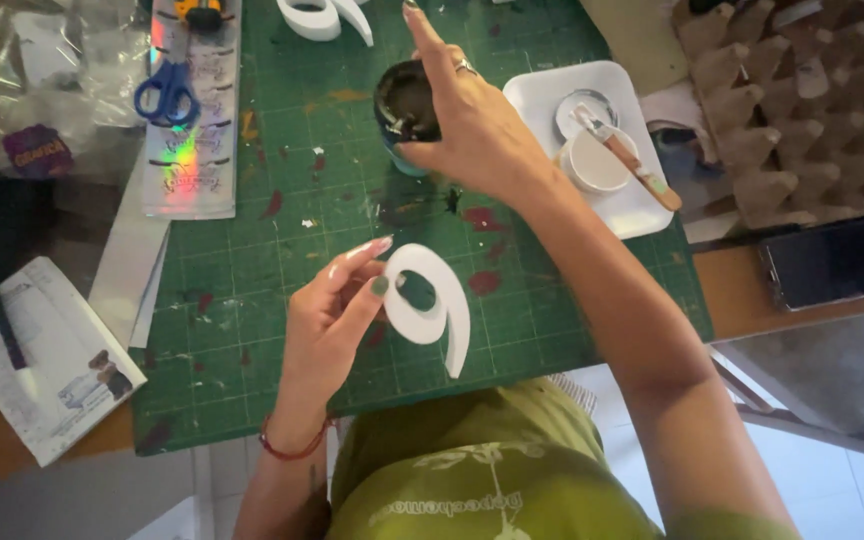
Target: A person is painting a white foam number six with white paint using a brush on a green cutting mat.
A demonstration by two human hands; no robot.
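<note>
Low over the green cutting mat (252, 300), a white foam number (430, 305) sits pinched between thumb and fingers of the left hand (337, 320). Right hand (472, 130) wraps a small dark paint jar (404, 108), index finger raised. White tray (632, 205) with brush (637, 170) just beside; blue scissors (165, 92) well apart.

White foam numeral (430, 308): flat, curled like a nine, tail towards 5 o'clock, held above the green mat. Dark paint pot (404, 108): round, open, upright, at 12 o'clock from the numeral.

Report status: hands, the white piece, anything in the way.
Left hand pinching white curved cutout. Right hand gripping dark paint jar. Nothing between them.
</note>
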